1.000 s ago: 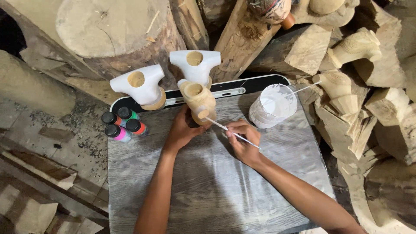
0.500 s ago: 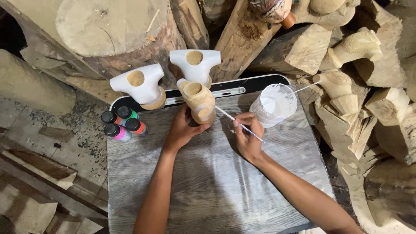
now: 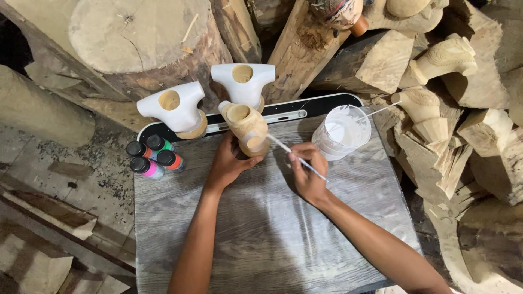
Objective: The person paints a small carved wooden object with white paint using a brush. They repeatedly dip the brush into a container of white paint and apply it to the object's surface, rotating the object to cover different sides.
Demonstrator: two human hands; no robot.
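Note:
My left hand [image 3: 227, 162] grips the base of a bare wooden carved figure [image 3: 247, 126] standing on the grey wood-grain board [image 3: 261, 234]. My right hand [image 3: 306, 173] holds a thin paintbrush [image 3: 297, 158] whose white tip touches the figure's right side. A clear plastic cup of white paint [image 3: 343, 132], with a stick in it, stands just right of my right hand. Two white-painted figures [image 3: 173, 109] [image 3: 243, 83] stand behind the bare one.
Several small paint bottles [image 3: 152, 157] with black caps stand at the board's left edge. A large log stump [image 3: 141, 43] rises behind, and many unpainted carved wooden pieces [image 3: 436, 109] are piled at the right. Rough wood scraps lie on the ground at the left.
My right hand has shifted slightly, bringing the brush tip back against the bare figure's side. My left hand keeps its hold on the figure.

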